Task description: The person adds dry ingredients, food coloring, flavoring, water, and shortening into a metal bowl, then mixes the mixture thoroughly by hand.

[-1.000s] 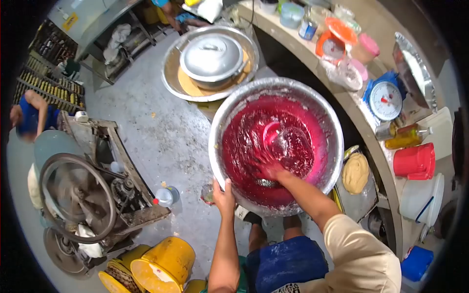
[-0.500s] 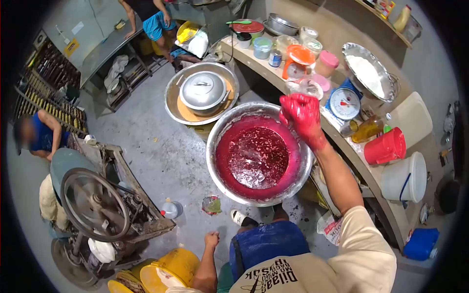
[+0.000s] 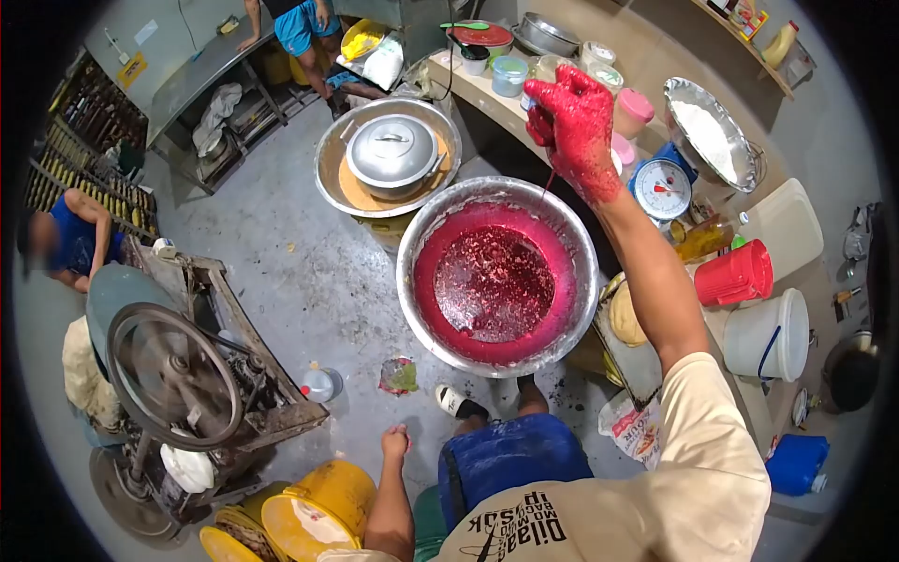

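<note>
My right hand (image 3: 573,126), coated in wet red, is raised above the far right rim of a large metal basin (image 3: 408,272). Its fingers are curled closed; whether anything is inside them is hidden. A thin red strand hangs from that hand toward the basin. Inside the basin lies a dark red, glossy liquid (image 3: 492,286) with lighter flecks, and red smears coat the inner wall. Low beside my lap, my left hand (image 3: 396,440) is loosely closed, with nothing visible in it, apart from the basin.
Along the right runs a counter with tubs, a blue scale (image 3: 663,187), a flour bowl (image 3: 707,136) and a red pitcher (image 3: 733,273). A lidded pot (image 3: 391,155) sits in another basin ahead. At left, a person (image 3: 82,239) is by a wheeled machine (image 3: 173,365); another person (image 3: 304,33) stands behind.
My right hand has risen higher, and a red strand now hangs below it. The left hand has shifted slightly up and left in view. The whole view has tilted a little.
</note>
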`<state>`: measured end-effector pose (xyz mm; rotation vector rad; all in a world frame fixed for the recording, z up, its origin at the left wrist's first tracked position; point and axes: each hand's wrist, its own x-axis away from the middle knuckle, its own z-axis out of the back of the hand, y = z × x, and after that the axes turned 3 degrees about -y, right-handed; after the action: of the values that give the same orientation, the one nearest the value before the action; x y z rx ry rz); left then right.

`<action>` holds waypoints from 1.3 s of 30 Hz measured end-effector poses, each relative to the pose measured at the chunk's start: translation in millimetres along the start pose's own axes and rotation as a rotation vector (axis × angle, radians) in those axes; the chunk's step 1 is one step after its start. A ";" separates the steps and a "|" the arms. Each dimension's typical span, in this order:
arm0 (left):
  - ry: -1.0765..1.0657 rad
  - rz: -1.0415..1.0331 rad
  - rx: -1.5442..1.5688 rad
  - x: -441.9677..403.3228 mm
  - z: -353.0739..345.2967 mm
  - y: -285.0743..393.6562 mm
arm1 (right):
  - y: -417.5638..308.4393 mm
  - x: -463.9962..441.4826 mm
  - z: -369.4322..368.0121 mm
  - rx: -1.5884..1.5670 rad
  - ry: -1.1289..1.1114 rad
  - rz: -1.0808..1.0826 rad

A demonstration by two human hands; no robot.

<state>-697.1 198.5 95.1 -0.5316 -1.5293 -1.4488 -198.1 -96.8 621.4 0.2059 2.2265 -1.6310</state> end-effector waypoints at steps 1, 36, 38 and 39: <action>0.001 0.005 0.011 0.8 -1.0 0.1 | 1.4 -3.0 -1.9 -0.021 -0.025 0.032; -0.092 -0.530 -0.037 159.0 -262.9 327.6 | 333.2 281.9 187.4 0.268 -0.147 -0.370; -0.256 -0.721 -0.160 194.9 -354.3 414.2 | 345.1 282.0 209.9 0.210 -0.147 -0.362; -0.350 -0.795 -0.201 214.1 -400.2 449.8 | 361.1 285.5 216.5 0.117 -0.114 -0.375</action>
<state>-299.7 -142.0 461.9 -0.3046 -2.0105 -2.2164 -296.0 -214.2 136.2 -0.2866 2.1792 -1.9093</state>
